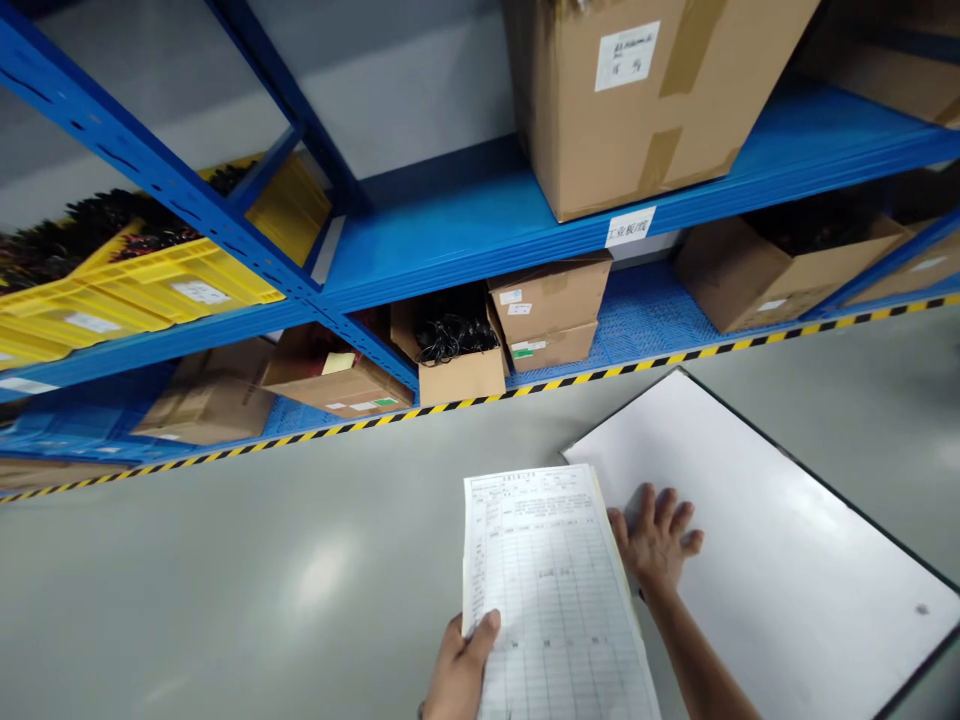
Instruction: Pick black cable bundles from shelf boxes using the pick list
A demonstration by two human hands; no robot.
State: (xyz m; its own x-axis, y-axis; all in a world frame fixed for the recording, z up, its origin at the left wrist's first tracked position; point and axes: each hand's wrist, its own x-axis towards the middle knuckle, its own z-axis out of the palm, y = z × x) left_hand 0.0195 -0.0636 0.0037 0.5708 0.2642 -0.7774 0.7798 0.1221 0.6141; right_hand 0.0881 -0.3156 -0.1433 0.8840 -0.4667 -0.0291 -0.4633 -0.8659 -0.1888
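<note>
Nearest, the left hand [463, 668] pinches the printed form [555, 575] by its left edge, thumb on top. Just right of the form, the right hand [658, 542] is spread over the white desk [795, 560]; contact is unclear. Farther off, the blue shelf [442, 230] bears cardboard boxes [637, 130]. The step seems to be steadying the form; moving on calls for a firm pinch.

the near edge cuts off the paper form [551, 600], its print [553, 573] too small to read, and the left hand [461, 665], its fingers hidden behind. the far large carton [637, 115] loses its top.
</note>
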